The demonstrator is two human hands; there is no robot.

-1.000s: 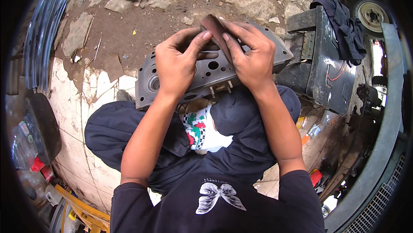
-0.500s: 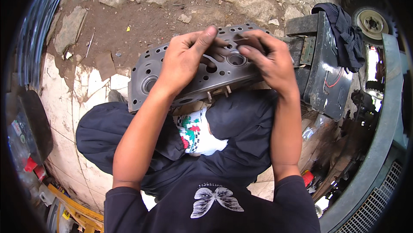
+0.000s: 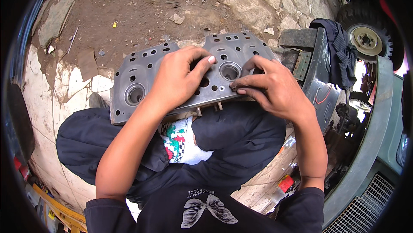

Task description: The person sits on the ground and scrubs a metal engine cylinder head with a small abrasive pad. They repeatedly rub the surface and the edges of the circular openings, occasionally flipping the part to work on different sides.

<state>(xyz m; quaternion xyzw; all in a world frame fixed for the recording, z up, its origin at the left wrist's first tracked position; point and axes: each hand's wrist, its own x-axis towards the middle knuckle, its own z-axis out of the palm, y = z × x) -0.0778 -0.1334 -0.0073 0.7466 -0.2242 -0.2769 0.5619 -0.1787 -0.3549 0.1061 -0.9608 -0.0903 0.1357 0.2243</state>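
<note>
A grey metal engine block (image 3: 142, 76) is propped across the seated person's knees, so its drilled face is presented upward. It is steadied by the left hand (image 3: 178, 80), spread flat, while the right hand (image 3: 269, 87) presses curled fingertips beside a round hole (image 3: 229, 72).

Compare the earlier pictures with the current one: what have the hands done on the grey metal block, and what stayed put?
Both hands slid down toward the block's near edge. The left hand lies flat on the grey metal block; the right hand presses its fingertips beside a round port. The brown piece held earlier is out of sight. The block stayed on the knees.
</note>
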